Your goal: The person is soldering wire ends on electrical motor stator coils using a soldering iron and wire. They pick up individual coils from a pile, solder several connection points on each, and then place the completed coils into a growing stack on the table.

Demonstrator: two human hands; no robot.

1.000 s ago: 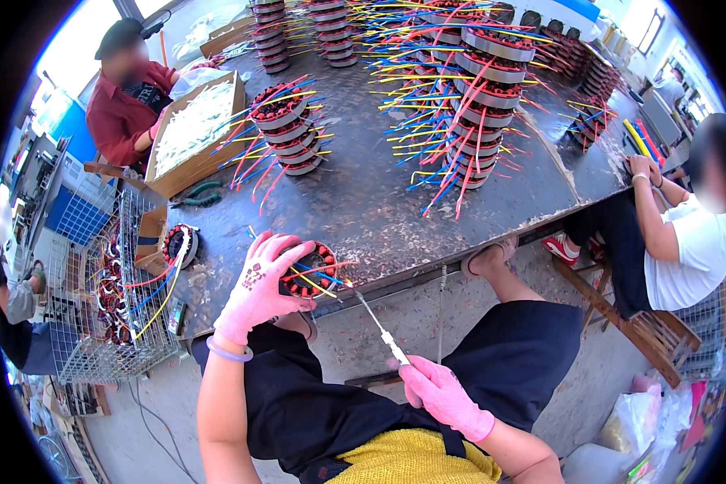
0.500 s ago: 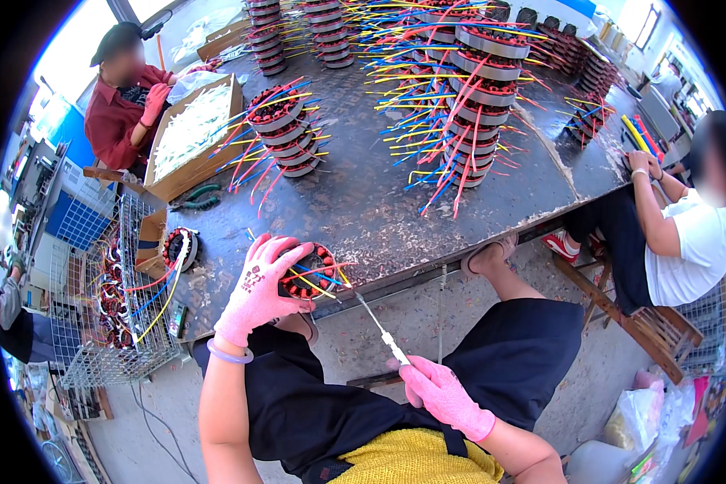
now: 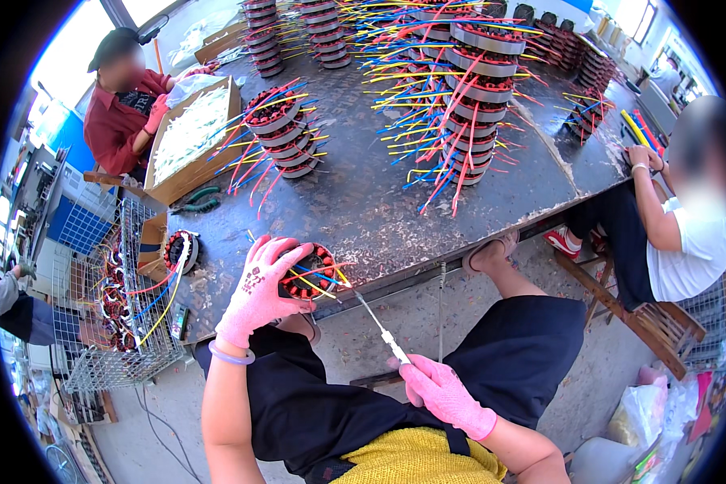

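My left hand [image 3: 260, 286], in a pink glove, grips a motor stator [image 3: 324, 263] at the table's near edge. The stator is a ring with red windings, and red, yellow and blue wires stick out of it. My right hand [image 3: 446, 395], also gloved in pink, is closed around the white handle of a thin-shafted metal tool [image 3: 390, 342]. Its tip is close to the wire ends on the stator's right side; whether it touches them I cannot tell.
Stacked stators [image 3: 477, 105] with splayed wires stand across the dark table [image 3: 363, 202]. Another stator [image 3: 181, 251] lies left, by a wire basket [image 3: 121, 355]. Green-handled pliers [image 3: 198, 200] lie beside a carton of white pieces [image 3: 189, 137]. One person [image 3: 125, 113] sits far left, another [image 3: 686, 242] right.
My hands, the stator and the tool keep almost the same place. At the right, the seated person's head has moved slightly, and the whole view has shifted a little.
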